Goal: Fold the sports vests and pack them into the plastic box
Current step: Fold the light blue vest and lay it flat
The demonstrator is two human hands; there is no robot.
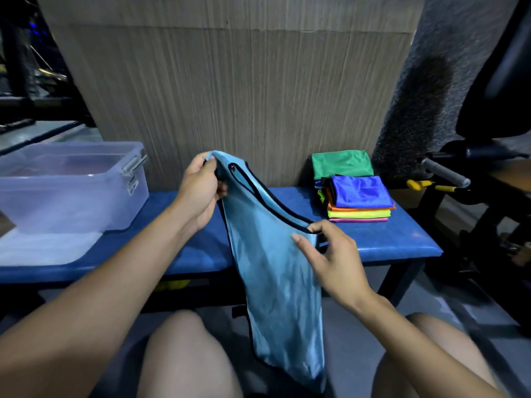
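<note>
A light blue sports vest [275, 271] with dark trim hangs in front of the blue bench [382, 239], reaching down between my knees. My left hand [198, 193] grips its upper strap end, raised above the bench. My right hand [324, 254] pinches the other strap end lower and to the right. A clear plastic box [66, 185] with a grey latch stands open on the bench's left end. A stack of folded vests [359, 202], blue on top over orange, yellow and pink, lies on the bench's right, with a green vest [342, 165] behind it.
The box's clear lid [43, 248] lies under the box on the bench. A wood-grain panel [230, 96] rises behind the bench. Dark gym equipment with a grey handle [445, 172] stands at the right. My bare knees are at the bottom of the view.
</note>
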